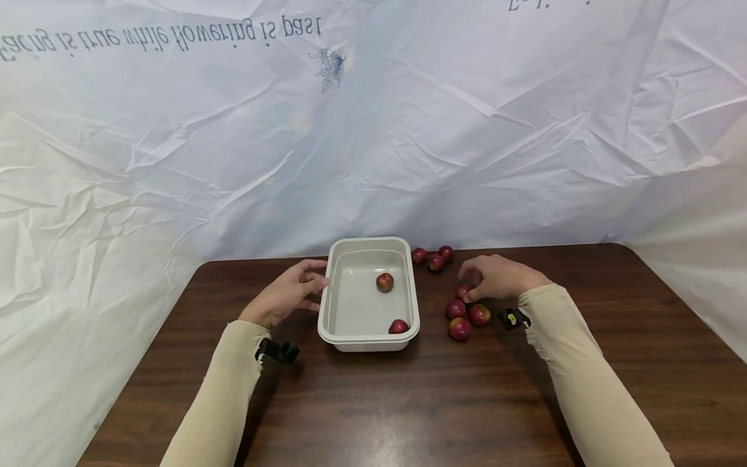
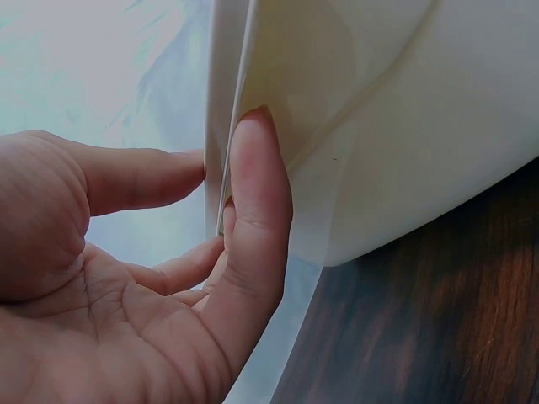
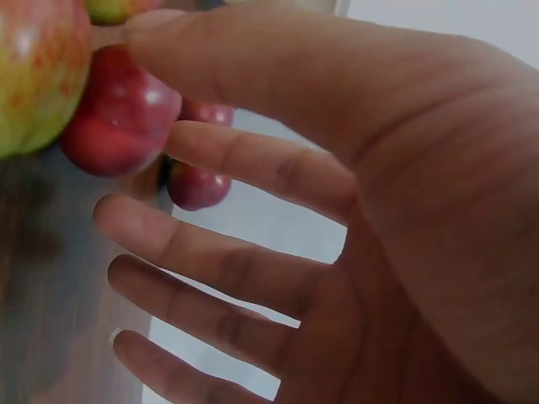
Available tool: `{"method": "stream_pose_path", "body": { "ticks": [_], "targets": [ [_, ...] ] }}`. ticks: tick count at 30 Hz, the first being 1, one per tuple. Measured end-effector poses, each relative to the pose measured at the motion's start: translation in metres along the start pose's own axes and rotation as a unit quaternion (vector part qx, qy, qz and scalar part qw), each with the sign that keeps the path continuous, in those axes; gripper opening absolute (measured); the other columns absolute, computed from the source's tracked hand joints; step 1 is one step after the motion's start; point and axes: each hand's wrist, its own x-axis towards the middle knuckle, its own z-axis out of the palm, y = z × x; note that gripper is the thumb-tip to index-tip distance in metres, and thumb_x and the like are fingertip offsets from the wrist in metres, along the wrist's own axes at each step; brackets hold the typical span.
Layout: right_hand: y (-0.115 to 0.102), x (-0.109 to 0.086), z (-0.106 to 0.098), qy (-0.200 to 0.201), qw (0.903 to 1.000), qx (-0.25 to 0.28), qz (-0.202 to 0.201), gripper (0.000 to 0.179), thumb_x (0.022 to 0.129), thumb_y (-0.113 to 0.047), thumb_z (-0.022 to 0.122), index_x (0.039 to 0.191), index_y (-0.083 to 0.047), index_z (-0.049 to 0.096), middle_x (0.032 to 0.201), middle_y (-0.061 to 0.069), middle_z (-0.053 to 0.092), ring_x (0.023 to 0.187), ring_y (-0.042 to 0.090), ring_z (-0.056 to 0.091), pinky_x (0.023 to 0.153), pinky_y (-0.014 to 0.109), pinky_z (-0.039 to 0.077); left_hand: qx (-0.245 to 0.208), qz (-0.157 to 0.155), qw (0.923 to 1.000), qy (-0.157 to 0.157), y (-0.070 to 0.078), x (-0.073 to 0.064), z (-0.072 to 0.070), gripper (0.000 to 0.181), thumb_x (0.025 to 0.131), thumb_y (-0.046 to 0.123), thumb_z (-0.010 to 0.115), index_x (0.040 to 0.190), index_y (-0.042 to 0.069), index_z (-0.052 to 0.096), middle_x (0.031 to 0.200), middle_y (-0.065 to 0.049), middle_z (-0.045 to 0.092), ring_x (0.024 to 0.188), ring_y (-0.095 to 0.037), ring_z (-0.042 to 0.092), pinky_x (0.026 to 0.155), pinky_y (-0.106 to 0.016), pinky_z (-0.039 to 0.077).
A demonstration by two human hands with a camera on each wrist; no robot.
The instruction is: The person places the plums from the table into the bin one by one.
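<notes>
My left hand (image 1: 290,292) holds the left rim of a pale rectangular plastic container (image 1: 329,334), thumb at the edge and fingers against the outer side. Close up, the left thumb (image 2: 143,178) meets the rim. Inside the container lie two plums, one mid-floor (image 1: 384,282) and one in the near right corner (image 1: 399,327). To the right, my right hand (image 1: 496,275) reaches down over a red plum (image 1: 463,292). In the right wrist view, thumb and index fingertips are right at that plum (image 3: 118,118), while the other fingers extend fairly straight and spread.
Several plums cluster by my right hand, including a yellow-red one (image 1: 480,315) and a red one (image 1: 460,329). Three more, one of them near the container's far corner (image 1: 419,255), sit further back. White cloth (image 1: 373,162) hangs behind the dark wooden table (image 1: 385,402).
</notes>
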Motion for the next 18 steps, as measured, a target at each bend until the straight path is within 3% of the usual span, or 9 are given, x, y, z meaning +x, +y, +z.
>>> {"method": "stream_pose_path", "body": {
  "ticks": [9,18],
  "targets": [
    [0.001,0.007,0.006,-0.017,0.9998,-0.004,-0.006,0.029,0.084,-0.016,0.079,0.112,-0.011,0.071,0.089,0.001,0.066,0.079,0.015,0.058,0.071,0.034,0.050,-0.001,-0.005,1.0000,0.002,0.002,0.002,0.001,0.056,0.105,0.020,0.059,0.155,0.013,0.034,0.136,-0.019,0.055,0.112,-0.024,0.065,0.085,-0.042,0.062],
    [0.003,0.010,0.012,-0.002,0.9994,-0.009,-0.033,0.021,0.080,-0.007,0.076,0.100,-0.012,0.072,0.087,-0.002,0.066,0.080,0.014,0.057,0.074,0.034,0.050,-0.001,-0.005,1.0000,0.000,0.001,0.000,0.000,0.056,0.106,0.019,0.058,0.156,0.012,0.033,0.137,-0.020,0.055,0.111,-0.024,0.065,0.085,-0.042,0.062]
  ]
}}
